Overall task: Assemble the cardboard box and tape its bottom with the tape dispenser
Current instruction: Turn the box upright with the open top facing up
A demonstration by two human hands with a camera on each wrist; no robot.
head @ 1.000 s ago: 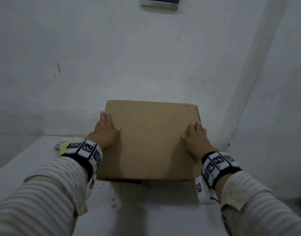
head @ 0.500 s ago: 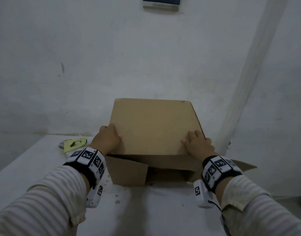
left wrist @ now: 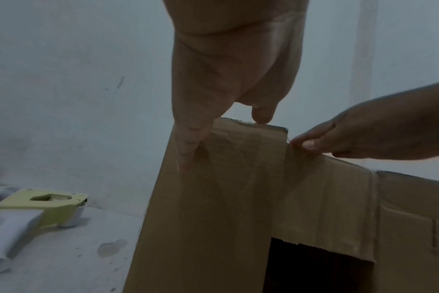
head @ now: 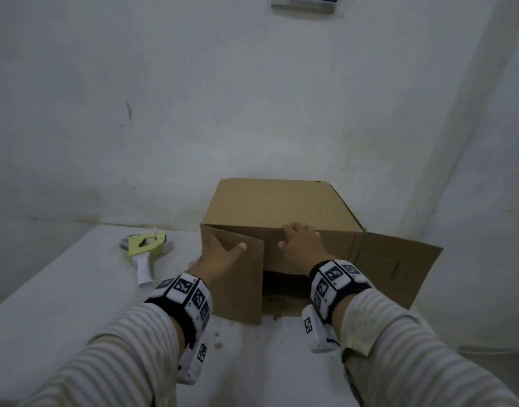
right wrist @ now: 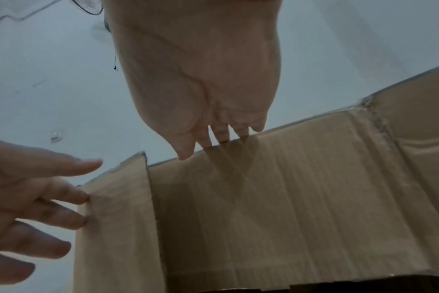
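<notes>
A white tabletop [head: 61,304] meets a white wall [head: 193,113] at the back, and a brown cardboard box [head: 278,202] sits on its far right part, lying on its side with its open end toward the person. The dark interior shows through the gap between the flaps; whether anything lies inside cannot be told. No print on the box can be read. A wide right flap [head: 399,268] stands swung out to the right. A top flap [head: 293,257] hangs down over the opening, and a narrower left flap [head: 237,277] is folded across its left part.

The left hand [head: 223,255] lies flat against the left flap with fingers straight and spread, thumb out toward the right. The right hand [head: 300,243] holds the upper edge of the box, fingers curled over the fold onto the top panel.

A pale yellow tape dispenser [head: 146,249] with a white handle lies on the tabletop left of the box, apart from it. Both wrists carry bands [head: 190,292] of black-and-white square markers.
</notes>
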